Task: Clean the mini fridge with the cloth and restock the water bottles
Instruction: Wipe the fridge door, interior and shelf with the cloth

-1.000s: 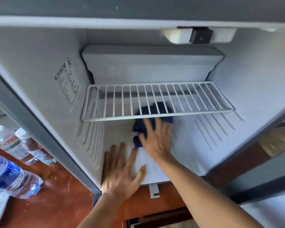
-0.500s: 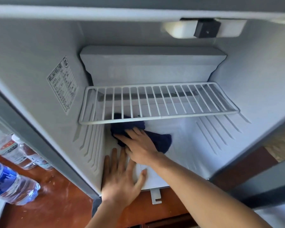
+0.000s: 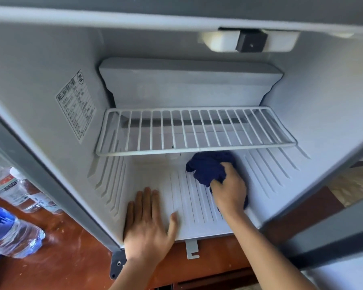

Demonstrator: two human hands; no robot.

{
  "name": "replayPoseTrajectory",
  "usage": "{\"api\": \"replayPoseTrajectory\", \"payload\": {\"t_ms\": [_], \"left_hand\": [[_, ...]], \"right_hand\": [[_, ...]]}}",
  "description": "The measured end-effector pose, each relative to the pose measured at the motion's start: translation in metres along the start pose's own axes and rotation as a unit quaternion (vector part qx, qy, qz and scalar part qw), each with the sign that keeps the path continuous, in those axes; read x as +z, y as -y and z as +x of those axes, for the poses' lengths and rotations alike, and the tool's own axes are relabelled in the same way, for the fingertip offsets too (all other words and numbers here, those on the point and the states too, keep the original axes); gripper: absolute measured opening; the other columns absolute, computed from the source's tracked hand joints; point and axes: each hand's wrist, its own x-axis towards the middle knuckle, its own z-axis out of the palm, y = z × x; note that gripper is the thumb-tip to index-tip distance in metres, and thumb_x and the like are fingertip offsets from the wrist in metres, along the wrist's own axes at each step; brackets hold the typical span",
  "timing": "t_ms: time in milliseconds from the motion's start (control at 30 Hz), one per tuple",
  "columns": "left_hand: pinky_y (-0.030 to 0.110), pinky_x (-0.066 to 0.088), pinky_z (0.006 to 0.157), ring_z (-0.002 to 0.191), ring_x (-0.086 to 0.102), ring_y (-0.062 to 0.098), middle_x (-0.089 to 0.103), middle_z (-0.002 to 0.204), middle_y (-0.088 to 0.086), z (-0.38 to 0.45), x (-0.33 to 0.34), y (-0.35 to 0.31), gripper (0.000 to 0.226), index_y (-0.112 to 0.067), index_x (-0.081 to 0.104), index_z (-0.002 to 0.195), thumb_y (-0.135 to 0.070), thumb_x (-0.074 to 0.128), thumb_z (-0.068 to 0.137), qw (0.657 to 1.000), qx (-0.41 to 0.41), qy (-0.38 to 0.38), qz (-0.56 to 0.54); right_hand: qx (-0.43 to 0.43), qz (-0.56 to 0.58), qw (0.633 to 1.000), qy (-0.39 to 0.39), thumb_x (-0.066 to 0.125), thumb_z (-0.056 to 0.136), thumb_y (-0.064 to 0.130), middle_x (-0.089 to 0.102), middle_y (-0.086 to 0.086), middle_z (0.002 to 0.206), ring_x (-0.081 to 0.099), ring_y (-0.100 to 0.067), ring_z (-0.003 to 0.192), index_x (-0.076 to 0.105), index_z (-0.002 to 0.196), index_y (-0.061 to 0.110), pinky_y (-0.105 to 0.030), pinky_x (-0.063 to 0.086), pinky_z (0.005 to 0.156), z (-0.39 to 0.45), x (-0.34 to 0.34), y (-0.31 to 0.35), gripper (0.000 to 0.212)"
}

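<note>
**Soft cloth on the fridge floor, bottles waiting outside**

I have my right hand [image 3: 228,193] bunched over the dark blue cloth [image 3: 210,168], fingers curled into its folds, and the wad sits on the ribbed floor of the mini fridge [image 3: 40,84], just below the front rail of the white wire shelf [image 3: 195,130] and toward its right half. My left hand [image 3: 149,225] lies flat, fingers straight and together, palm down on the fridge floor below the shelf's left end; it holds nothing and, I judge, only steadies me.

The cloth looks limp and light, so it gives no resistance of its own. I judge it works best gathered into a pad under the palm, as it is, since a loose corner would trail and catch in the floor ribs or on the shelf wires. Pressure has to come from my hand, not the fabric.

The water bottles [image 3: 13,233] lie and stand on the reddish wooden surface [image 3: 71,258] left of the shelf, outside the fridge wall. They are clear plastic, seemingly full, so heavier than they look and probably smooth-sided; the thin walls would dent under a hard squeeze. I would take each around the labelled middle, where the wrap offers some grip. The one lying on its side may roll.
</note>
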Motion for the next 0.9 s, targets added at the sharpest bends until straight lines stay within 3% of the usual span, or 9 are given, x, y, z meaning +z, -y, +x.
{"api": "replayPoseTrajectory", "payload": {"t_ms": [100, 200, 300, 433, 533, 600, 700, 800, 900], "left_hand": [[0.054, 0.027, 0.124, 0.151, 0.036, 0.036, 0.039, 0.163, 0.016, 0.001, 0.003, 0.001, 0.083, -0.006, 0.044, 0.155, -0.064, 0.037, 0.096, 1.0, -0.001, -0.004, 0.003], [0.052, 0.024, 0.125, 0.153, 0.033, 0.034, 0.036, 0.165, 0.014, 0.001, 0.004, 0.001, 0.085, -0.008, 0.04, 0.157, -0.068, 0.034, 0.097, 1.0, -0.002, 0.004, 0.012], [0.051, 0.022, 0.125, 0.152, 0.035, 0.033, 0.038, 0.164, 0.014, 0.001, 0.004, 0.0, 0.085, -0.009, 0.041, 0.157, -0.068, 0.034, 0.096, 1.0, 0.004, -0.005, 0.012], [0.049, 0.017, 0.124, 0.151, 0.037, 0.035, 0.041, 0.162, 0.016, 0.001, 0.002, -0.004, 0.085, -0.007, 0.043, 0.156, -0.067, 0.033, 0.096, 1.0, -0.004, -0.009, 0.019], [0.05, 0.018, 0.123, 0.144, 0.047, 0.04, 0.05, 0.153, 0.022, 0.001, 0.004, -0.002, 0.086, 0.0, 0.049, 0.15, -0.062, 0.04, 0.091, 0.999, 0.005, -0.015, 0.039], [0.053, 0.028, 0.117, 0.127, 0.059, 0.045, 0.064, 0.132, 0.03, -0.001, 0.006, 0.002, 0.082, 0.005, 0.054, 0.14, -0.054, 0.046, 0.083, 0.997, 0.021, -0.035, 0.062], [0.053, 0.056, 0.095, 0.108, 0.064, 0.04, 0.071, 0.11, 0.027, -0.003, -0.001, 0.005, 0.068, -0.003, 0.05, 0.126, -0.047, 0.05, 0.075, 0.998, 0.015, -0.041, 0.054], [0.052, 0.041, 0.112, 0.119, 0.058, 0.04, 0.066, 0.124, 0.024, -0.002, 0.003, 0.006, 0.076, 0.001, 0.059, 0.133, -0.058, 0.046, 0.086, 0.999, 0.01, -0.037, 0.029], [0.046, 0.026, 0.121, 0.137, 0.049, 0.035, 0.05, 0.154, 0.015, -0.001, 0.006, 0.004, 0.084, -0.007, 0.045, 0.154, -0.066, 0.04, 0.094, 0.999, 0.001, -0.026, 0.023]], "right_hand": [[0.013, 0.221, 0.968, -0.121, 0.057, 0.072, 0.011, 0.071, 0.002, 0.099, 0.067, -0.021, 0.09, 0.064, 0.114, 0.02, -0.033, 0.052, 0.074, -0.012, -0.034, 0.034, 0.043], [-0.028, 0.294, 0.937, -0.185, 0.054, 0.074, 0.003, 0.066, -0.007, 0.123, 0.061, -0.025, 0.118, 0.058, 0.13, 0.012, -0.029, 0.048, 0.099, -0.002, -0.047, 0.067, 0.057], [-0.072, 0.211, 0.961, -0.166, 0.059, 0.084, 0.013, 0.042, -0.017, 0.154, 0.035, -0.03, 0.144, 0.044, 0.149, 0.007, -0.017, 0.022, 0.119, 0.021, -0.033, 0.092, 0.067], [-0.09, 0.062, 0.988, -0.106, 0.066, 0.071, 0.015, 0.038, -0.023, 0.142, 0.039, -0.048, 0.132, 0.035, 0.153, 0.004, -0.052, 0.034, 0.116, 0.006, 0.015, 0.108, 0.088], [-0.143, 0.02, 0.987, -0.068, 0.067, 0.067, 0.019, 0.045, -0.023, 0.137, 0.039, -0.045, 0.132, 0.038, 0.152, 0.008, -0.054, 0.032, 0.117, -0.011, 0.037, 0.13, 0.09], [-0.23, 0.005, 0.973, -0.026, 0.06, 0.072, 0.018, 0.054, -0.02, 0.132, 0.044, -0.04, 0.128, 0.048, 0.145, 0.009, -0.049, 0.034, 0.116, -0.025, 0.05, 0.156, 0.075], [-0.317, 0.021, 0.948, 0.014, 0.043, 0.082, 0.014, 0.061, -0.016, 0.133, 0.048, -0.035, 0.128, 0.057, 0.139, 0.007, -0.043, 0.029, 0.115, -0.035, 0.067, 0.175, 0.059], [-0.356, -0.055, 0.933, 0.013, 0.064, 0.08, 0.022, 0.059, -0.01, 0.138, 0.048, -0.033, 0.13, 0.05, 0.148, 0.015, -0.042, 0.034, 0.112, -0.021, 0.054, 0.152, 0.069], [-0.262, -0.124, 0.957, -0.031, 0.068, 0.071, 0.033, 0.06, -0.014, 0.132, 0.046, -0.035, 0.127, 0.04, 0.153, 0.018, -0.046, 0.038, 0.111, -0.006, 0.027, 0.121, 0.088]]}}
